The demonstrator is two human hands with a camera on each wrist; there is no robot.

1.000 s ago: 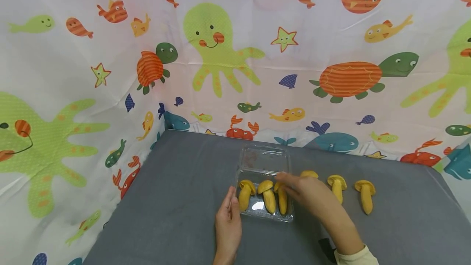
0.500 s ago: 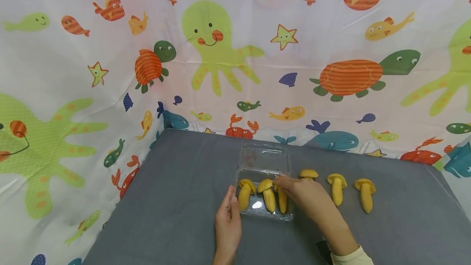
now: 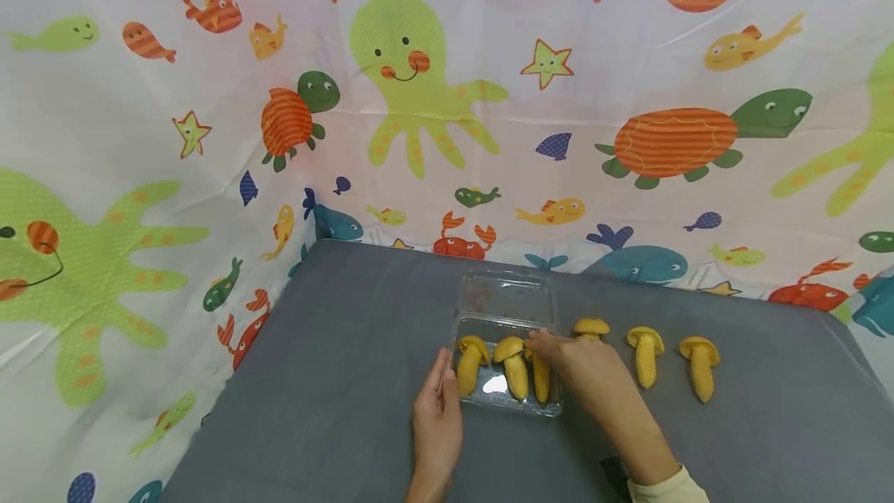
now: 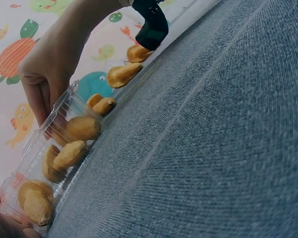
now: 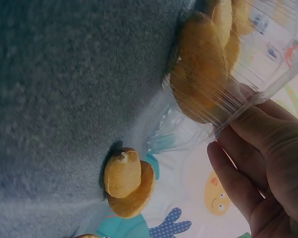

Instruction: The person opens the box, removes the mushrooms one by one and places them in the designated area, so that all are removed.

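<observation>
Right hand [image 3: 587, 367]: fingers reach over the right rim of a clear container [image 3: 494, 385], their tips at the cap of the right mushroom [image 3: 542, 379]; the ribbed wall and the hand itself obscure the contact, so whether they pinch or have let go cannot be told. Left hand [image 3: 438, 418]: thumb and fingers grip the container's left edge.

The step in hand appears to be settling the third mushroom in its place. The next move would call for the right fingers to come clear of the rim, then reach right, while the left hand steadies the light box.

Inside the container, the left mushroom [image 3: 470, 371] and middle mushroom [image 3: 515, 376] lie with caps far and stems near. The thin, glossy, seemingly plastic lid [image 3: 506, 297] lies folded back on the far side. To the right, a partly hidden mushroom [image 3: 592, 327], a second loose mushroom [image 3: 646, 365] and a rightmost mushroom [image 3: 701, 377] form a row. All are yellow-brown, with domed caps and plump, tapering stems. Beneath spreads a finely ribbed grey cloth [image 3: 335, 379]; beyond hangs a creased, sea-animal-printed backdrop [image 3: 587, 68].
</observation>
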